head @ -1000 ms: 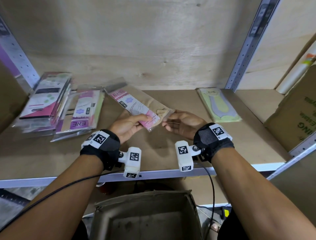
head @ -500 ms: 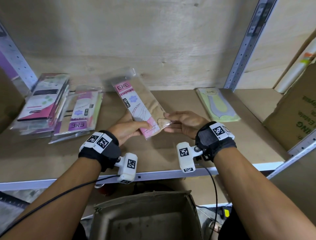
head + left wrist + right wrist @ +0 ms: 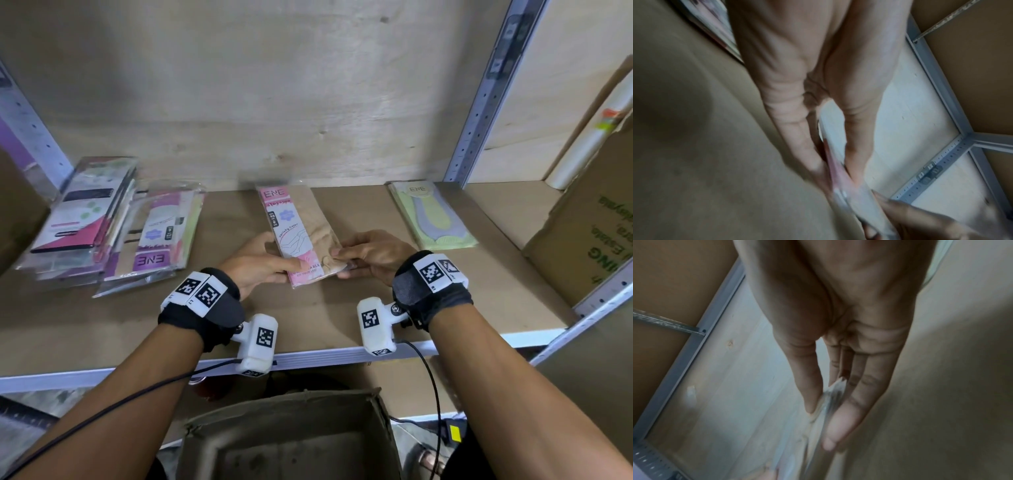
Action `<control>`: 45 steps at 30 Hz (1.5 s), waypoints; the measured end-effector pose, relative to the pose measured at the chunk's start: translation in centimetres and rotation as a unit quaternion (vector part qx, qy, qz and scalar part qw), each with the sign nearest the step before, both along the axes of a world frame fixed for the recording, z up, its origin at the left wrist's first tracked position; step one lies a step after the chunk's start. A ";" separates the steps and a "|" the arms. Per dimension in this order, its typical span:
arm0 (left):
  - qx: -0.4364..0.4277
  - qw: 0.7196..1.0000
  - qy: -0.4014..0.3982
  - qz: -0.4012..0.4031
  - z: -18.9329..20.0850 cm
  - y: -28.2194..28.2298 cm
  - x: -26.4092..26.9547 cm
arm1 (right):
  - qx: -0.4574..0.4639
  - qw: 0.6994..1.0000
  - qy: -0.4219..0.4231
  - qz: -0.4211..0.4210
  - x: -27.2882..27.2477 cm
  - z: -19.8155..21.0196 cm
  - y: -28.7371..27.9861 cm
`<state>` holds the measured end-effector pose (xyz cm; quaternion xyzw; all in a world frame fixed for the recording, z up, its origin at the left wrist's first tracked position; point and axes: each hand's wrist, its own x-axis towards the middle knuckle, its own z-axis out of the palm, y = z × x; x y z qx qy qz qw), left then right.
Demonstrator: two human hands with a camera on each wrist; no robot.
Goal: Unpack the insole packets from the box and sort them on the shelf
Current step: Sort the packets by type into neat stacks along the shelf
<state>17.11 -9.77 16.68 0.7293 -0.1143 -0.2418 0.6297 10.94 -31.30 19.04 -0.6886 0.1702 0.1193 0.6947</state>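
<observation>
Both hands hold one flat clear-plastic insole packet with a pink and white label and a beige insole inside [image 3: 298, 233]. The left hand [image 3: 255, 265] pinches its near left corner, with the thumb on top of the pink part and the fingers underneath. The right hand [image 3: 371, 255] pinches the near right corner in the same way, thumb above and fingers below. In both wrist views the packet edge [image 3: 835, 168] sits between thumb and fingers [image 3: 840, 423]. The packet lies along the brown wooden shelf board [image 3: 325, 308] in its middle part, with the "ENE" end pointing to the back wall; whether it fully rests on the board I cannot tell.

On the left of the shelf lies a stack of clear packets with purple and white labels [image 3: 161, 240], and just beside it, further left, a tilted pile of packets with dark and pink labels [image 3: 85, 216]. On the right, well apart from the hands, lies a light green packet with a grey insole shape [image 3: 431, 216]. Below the shelf edge stands an open brown cardboard box [image 3: 291, 442]. A large brown carton with green print [image 3: 589, 226] stands at the far right.
</observation>
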 end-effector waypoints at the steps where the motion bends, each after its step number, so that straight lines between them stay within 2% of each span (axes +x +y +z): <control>1: -0.001 1.000 0.002 0.028 0.1 -0.4 0.0 | -0.013 1.000 0.001 -0.011 0.0 0.1 -0.2; 3: 0.005 0.998 0.000 0.059 0.5 -1.6 0.0 | -0.046 0.998 0.000 -0.039 0.1 0.3 -0.8; 7: 0.031 0.997 -0.013 0.068 2.2 -5.0 0.9 | -0.109 0.990 -0.013 -0.091 0.3 0.9 -2.7; 10: 0.070 0.995 -0.021 0.067 3.0 -8.2 1.8 | -0.191 0.973 -0.022 -0.126 0.3 1.2 -4.3; 14: 0.132 0.991 -0.025 0.019 2.6 -11.2 2.6 | -0.287 0.945 -0.008 -0.160 -0.2 1.5 -5.9; 18: 0.175 0.984 -0.016 -0.015 1.9 -12.6 2.6 | -0.346 0.928 0.030 -0.133 -0.9 2.0 -5.9; 27: 0.223 0.975 -0.023 -0.007 2.8 -14.0 1.4 | -0.392 0.913 0.035 -0.109 -1.2 2.5 -5.6; 41: 0.241 0.970 -0.044 -0.012 2.9 -14.5 1.0 | -0.411 0.905 0.046 -0.096 -0.9 2.6 -5.5; 45: 0.266 0.961 -0.075 -0.009 3.2 -13.6 1.5 | -0.419 0.902 0.030 -0.096 -0.9 2.9 -5.4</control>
